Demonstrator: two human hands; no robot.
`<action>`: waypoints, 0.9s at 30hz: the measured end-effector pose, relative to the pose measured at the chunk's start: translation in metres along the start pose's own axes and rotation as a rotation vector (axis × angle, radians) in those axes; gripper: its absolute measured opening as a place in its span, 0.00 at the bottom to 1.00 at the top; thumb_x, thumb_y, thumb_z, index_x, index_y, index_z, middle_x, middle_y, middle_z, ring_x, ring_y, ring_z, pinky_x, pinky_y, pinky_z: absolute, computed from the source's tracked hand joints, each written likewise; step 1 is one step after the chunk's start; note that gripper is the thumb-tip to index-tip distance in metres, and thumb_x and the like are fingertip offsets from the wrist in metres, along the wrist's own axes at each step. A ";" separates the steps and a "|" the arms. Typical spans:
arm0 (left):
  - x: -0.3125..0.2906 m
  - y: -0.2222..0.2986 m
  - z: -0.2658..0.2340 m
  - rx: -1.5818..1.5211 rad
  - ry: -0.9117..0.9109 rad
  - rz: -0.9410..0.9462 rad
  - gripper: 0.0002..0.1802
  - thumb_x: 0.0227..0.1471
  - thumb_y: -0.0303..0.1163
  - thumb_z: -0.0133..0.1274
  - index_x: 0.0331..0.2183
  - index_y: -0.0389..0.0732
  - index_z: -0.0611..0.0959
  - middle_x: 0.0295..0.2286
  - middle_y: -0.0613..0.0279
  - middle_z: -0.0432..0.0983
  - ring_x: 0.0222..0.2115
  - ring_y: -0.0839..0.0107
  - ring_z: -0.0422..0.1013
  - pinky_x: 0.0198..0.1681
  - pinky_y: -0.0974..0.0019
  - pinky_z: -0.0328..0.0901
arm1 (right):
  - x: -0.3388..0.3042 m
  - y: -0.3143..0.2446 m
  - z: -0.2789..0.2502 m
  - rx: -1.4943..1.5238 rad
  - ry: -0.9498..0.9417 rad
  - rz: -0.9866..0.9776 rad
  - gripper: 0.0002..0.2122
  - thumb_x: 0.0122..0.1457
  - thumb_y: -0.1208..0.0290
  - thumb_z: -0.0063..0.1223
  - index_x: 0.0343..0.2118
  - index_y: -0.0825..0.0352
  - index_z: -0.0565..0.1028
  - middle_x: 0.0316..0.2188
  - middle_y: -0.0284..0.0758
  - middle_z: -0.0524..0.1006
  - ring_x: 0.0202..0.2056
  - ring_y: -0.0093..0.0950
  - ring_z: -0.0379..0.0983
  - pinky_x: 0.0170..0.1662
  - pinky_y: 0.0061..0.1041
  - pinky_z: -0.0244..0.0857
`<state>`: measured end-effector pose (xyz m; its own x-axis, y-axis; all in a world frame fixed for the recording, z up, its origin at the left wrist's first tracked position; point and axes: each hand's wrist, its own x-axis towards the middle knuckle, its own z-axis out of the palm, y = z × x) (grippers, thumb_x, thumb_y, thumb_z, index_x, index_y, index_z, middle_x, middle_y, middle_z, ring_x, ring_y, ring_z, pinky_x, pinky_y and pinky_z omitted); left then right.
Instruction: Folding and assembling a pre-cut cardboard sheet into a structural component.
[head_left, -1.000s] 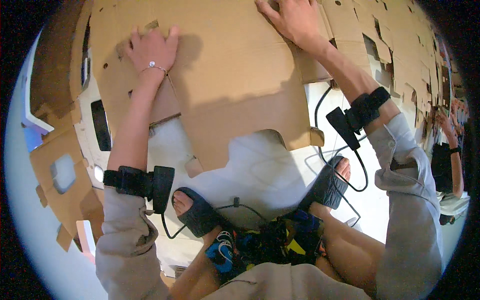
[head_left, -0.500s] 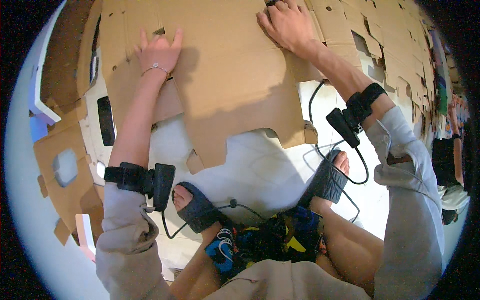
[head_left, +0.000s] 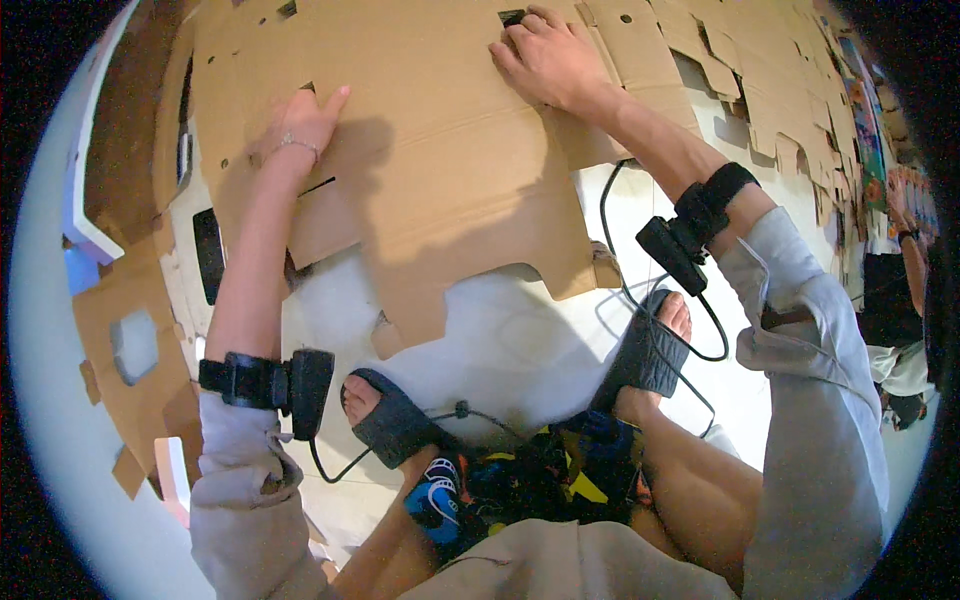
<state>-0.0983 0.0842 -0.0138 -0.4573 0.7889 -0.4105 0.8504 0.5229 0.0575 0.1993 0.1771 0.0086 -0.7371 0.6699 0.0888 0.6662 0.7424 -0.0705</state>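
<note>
A large flat sheet of brown cardboard (head_left: 450, 190) with cut-out notches and slots lies before me. On its left part my left hand (head_left: 303, 128) rests beside a small dark slot, thumb stretched out. Its other fingers are bent and partly hidden. At the far edge of the view my right hand (head_left: 550, 62) lies on the same sheet, fingers apart and slightly bent beside a dark slot (head_left: 512, 18). The sheet's near edge has a wide notch, with a small flap (head_left: 387, 337) at the left and another (head_left: 606, 266) at the right.
More cut cardboard (head_left: 790, 90) spreads at the far right, and a piece with an oval hole (head_left: 100, 310) stands at the left. Black cables (head_left: 722, 340) hang from the wrist-strapped devices. My slippered feet (head_left: 390, 415) are on the white floor. Another person (head_left: 895, 300) is at the right edge.
My left hand has come slightly nearer, and its fingers have gone from spread to bent. My right hand has shifted a little left. The sheet appears slightly nearer and further left.
</note>
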 end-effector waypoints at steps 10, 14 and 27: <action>-0.009 -0.017 0.063 0.238 0.711 0.170 0.32 0.57 0.57 0.37 0.44 0.41 0.79 0.50 0.54 0.71 0.56 0.41 0.56 0.55 0.25 0.43 | 0.007 0.004 0.015 0.091 0.186 0.063 0.20 0.60 0.57 0.40 0.36 0.72 0.76 0.47 0.47 0.73 0.55 0.45 0.61 0.56 0.46 0.53; 0.006 -0.021 0.039 0.260 0.589 0.127 0.31 0.57 0.57 0.37 0.48 0.43 0.77 0.51 0.54 0.70 0.58 0.41 0.54 0.56 0.26 0.40 | 0.030 0.009 0.021 0.105 0.187 0.108 0.19 0.59 0.57 0.41 0.33 0.72 0.76 0.44 0.46 0.75 0.54 0.46 0.62 0.56 0.46 0.53; 0.046 -0.013 0.021 0.204 0.446 0.106 0.37 0.57 0.62 0.31 0.55 0.47 0.71 0.55 0.59 0.66 0.60 0.44 0.49 0.58 0.28 0.41 | 0.057 0.021 0.021 0.021 0.217 0.107 0.21 0.60 0.56 0.39 0.35 0.72 0.77 0.43 0.46 0.76 0.54 0.44 0.63 0.58 0.43 0.52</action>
<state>-0.1253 0.1066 -0.0526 -0.3940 0.9189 0.0195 0.9115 0.3934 -0.1196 0.1688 0.2312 -0.0088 -0.6196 0.7289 0.2912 0.7347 0.6691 -0.1117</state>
